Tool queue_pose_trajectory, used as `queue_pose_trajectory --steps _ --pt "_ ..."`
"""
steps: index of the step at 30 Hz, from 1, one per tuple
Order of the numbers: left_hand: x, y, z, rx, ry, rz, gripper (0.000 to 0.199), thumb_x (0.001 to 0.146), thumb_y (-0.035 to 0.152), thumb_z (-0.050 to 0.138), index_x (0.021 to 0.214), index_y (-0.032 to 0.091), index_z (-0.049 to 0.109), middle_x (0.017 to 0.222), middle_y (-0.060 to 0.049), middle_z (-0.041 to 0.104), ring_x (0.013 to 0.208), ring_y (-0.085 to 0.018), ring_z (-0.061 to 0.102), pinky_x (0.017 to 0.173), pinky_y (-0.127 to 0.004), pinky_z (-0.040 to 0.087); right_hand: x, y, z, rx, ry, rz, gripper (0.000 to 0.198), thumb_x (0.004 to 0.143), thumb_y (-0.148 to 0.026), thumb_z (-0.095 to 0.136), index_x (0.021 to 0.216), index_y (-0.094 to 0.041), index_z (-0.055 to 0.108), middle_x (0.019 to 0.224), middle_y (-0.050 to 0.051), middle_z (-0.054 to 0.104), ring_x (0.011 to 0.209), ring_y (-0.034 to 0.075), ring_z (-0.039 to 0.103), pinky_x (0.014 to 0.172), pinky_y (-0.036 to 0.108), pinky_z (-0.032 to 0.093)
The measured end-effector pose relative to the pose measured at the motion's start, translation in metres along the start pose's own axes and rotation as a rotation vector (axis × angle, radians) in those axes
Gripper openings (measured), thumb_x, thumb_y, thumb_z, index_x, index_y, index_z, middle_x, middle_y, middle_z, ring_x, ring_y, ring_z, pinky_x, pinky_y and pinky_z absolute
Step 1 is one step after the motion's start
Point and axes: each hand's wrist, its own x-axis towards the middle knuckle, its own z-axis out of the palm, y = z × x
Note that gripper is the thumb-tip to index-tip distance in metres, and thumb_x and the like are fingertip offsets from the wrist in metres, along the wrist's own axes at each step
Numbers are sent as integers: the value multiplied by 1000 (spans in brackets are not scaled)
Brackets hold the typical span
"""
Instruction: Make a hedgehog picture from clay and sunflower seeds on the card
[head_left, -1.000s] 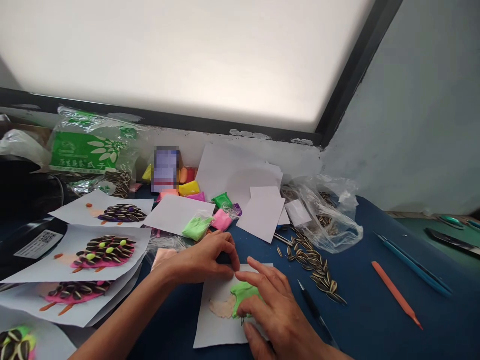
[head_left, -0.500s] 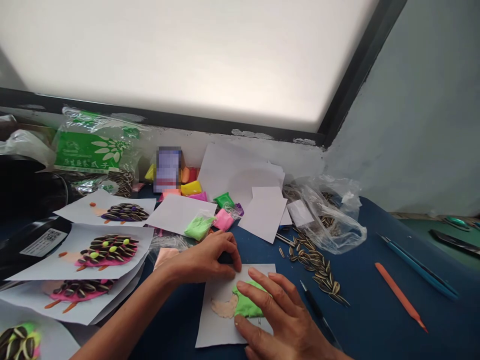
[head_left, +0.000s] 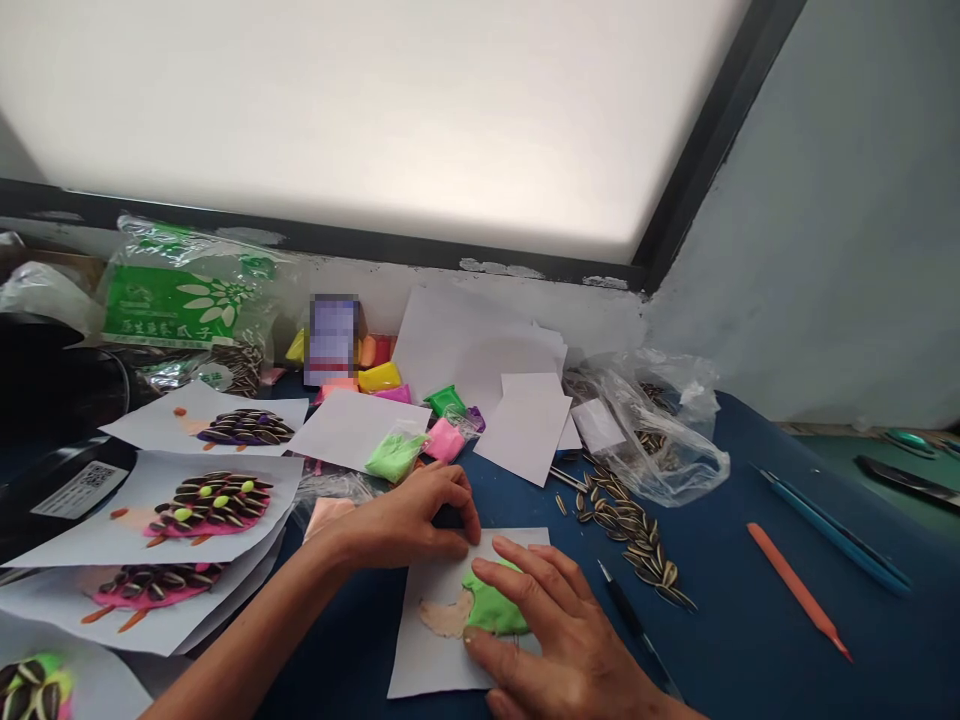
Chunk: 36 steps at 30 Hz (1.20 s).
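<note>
A white paper card (head_left: 416,665) lies flat on the table in front of me. On it is a flattened patch of green modelling clay (head_left: 491,603), joined on its left to a smaller beige clay piece (head_left: 442,616). My right hand (head_left: 555,630) is spread over the green clay, with its thumb and fingertips touching the clay's edges. At the card's upper edge rests my left hand (head_left: 431,510), its fingers curled and its thumb against the paper. Whether the left fingers pinch the card cannot be made out. My right palm covers the card's right part.
Cards with hedgehog figures of clay and seeds (head_left: 214,505) are stacked at left. Sunflower seeds (head_left: 637,540), a pen (head_left: 634,620), an orange clay tool (head_left: 799,590) and blue tweezers (head_left: 832,530) lie at right. Bagged clay (head_left: 395,455) and a plastic bag (head_left: 682,470) sit farther back.
My right thumb has shifted slightly left along the lower edge of the green clay, and the fingers moved a little. My left hand stays at the card's upper edge.
</note>
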Motion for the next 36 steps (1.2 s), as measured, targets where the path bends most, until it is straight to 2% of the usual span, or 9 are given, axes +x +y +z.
queue_pose_trajectory --steps 10,15,22,26,31,36 --pt "1 -4 1 -11 6 9 13 76 22 63 84 23 72 95 0 55 99 -19 50 93 -31 35 3 0 -3 -60 -6 26 19 91 -31 52 100 -22 67 125 14 62 127 28 48 100 42 39" --pt "1 -4 2 -10 9 7 13 75 21 63 85 23 72 95 0 54 98 -19 50 93 -31 35 7 7 -6 18 -42 125 21 93 -26 48 105 -22 65 135 15 54 135 29 38 104 47 36" --pt "1 -6 3 -10 20 21 10 77 23 62 85 22 68 95 0 54 97 -18 49 90 -30 37 10 15 -9 58 -216 32 26 92 -25 50 116 -21 61 144 18 45 141 31 29 107 52 34" --pt "0 -5 2 -14 21 24 9 77 22 63 85 22 67 95 0 54 97 -18 49 91 -30 36 7 16 -5 49 -207 24 25 94 -24 47 113 -20 61 143 20 45 142 31 26 107 53 34" --pt "-1 -2 1 -13 9 8 11 77 21 63 85 22 69 94 0 54 98 -19 50 93 -32 35 4 16 -2 61 -174 36 24 94 -25 47 113 -20 62 141 19 48 140 32 31 105 52 36" --pt "0 1 0 -5 -6 -11 12 76 23 62 85 23 70 97 -1 54 101 -20 49 97 -33 35 4 14 -9 82 -133 132 26 96 -24 46 115 -19 62 137 18 52 134 32 41 102 52 41"
